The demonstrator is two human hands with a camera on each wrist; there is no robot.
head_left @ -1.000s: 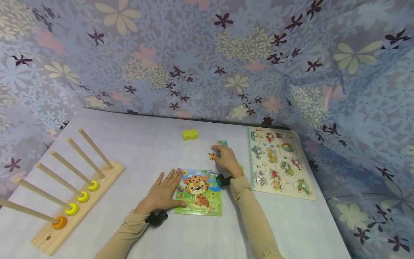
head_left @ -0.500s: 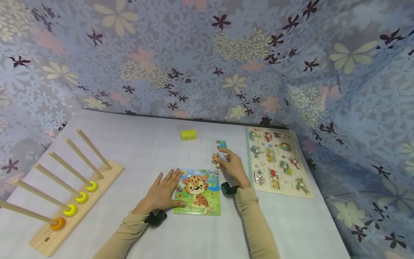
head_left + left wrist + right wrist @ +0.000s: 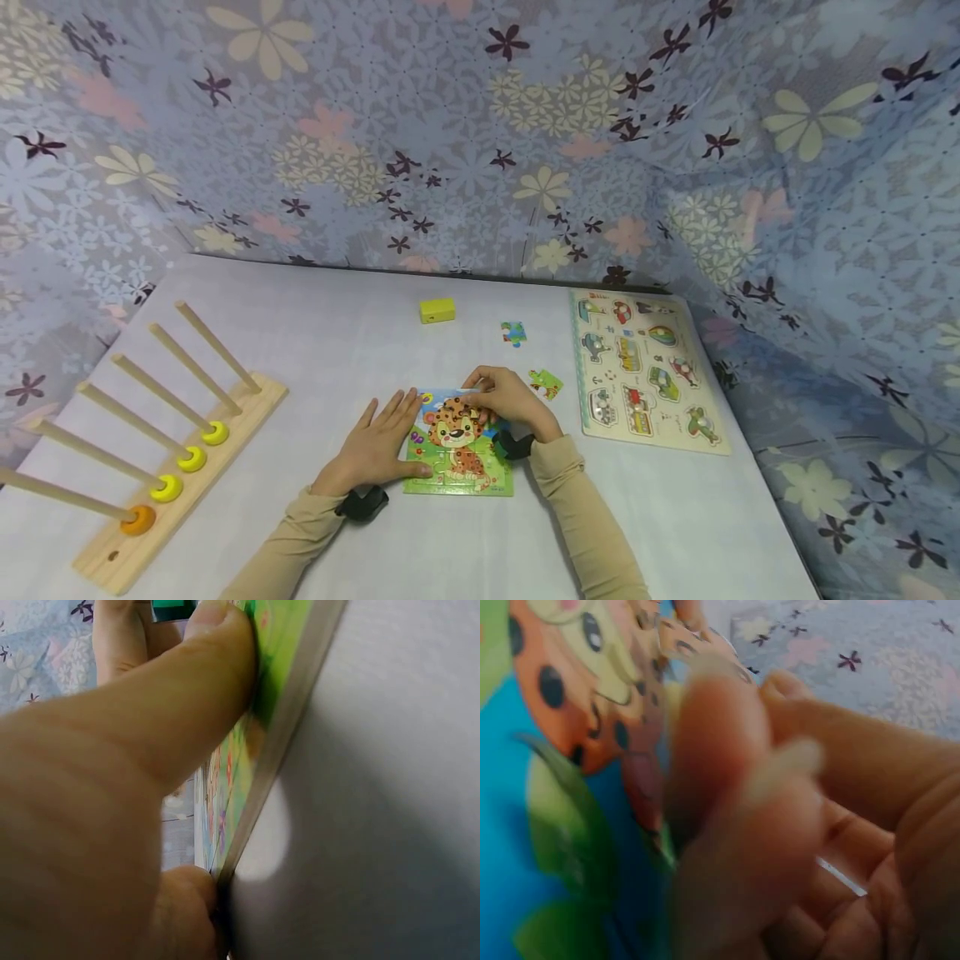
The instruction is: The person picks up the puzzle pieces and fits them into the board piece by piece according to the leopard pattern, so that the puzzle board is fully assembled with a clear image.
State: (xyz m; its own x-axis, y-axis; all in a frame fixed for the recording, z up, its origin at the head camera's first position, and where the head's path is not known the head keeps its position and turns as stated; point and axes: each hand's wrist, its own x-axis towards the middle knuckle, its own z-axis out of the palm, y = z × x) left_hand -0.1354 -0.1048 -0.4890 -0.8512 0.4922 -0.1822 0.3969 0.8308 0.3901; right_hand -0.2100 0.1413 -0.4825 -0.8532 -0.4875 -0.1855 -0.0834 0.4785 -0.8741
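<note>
A square jigsaw puzzle (image 3: 457,467) with a spotted leopard cub lies before me. My left hand (image 3: 380,450) rests spread along its left side, the thumb lying on the lower left pieces. In the left wrist view that thumb (image 3: 202,675) presses on the green face of the puzzle near its edge. My right hand (image 3: 512,398) is over the upper right part of the puzzle. It pinches an orange spotted puzzle piece (image 3: 676,637) between thumb and fingertips, close over the cub's head. The fingers hide much of that piece.
Two loose puzzle pieces lie on the table to the upper right, a blue one (image 3: 513,333) and a green one (image 3: 546,384). Behind them is a yellow block (image 3: 437,311). A picture board (image 3: 652,375) lies at the right. A wooden peg stand (image 3: 183,475) with rings is at the left.
My right hand has carried the spotted piece down and left from the table onto the puzzle's upper right, uncovering two loose pieces. My left hand stays in place.
</note>
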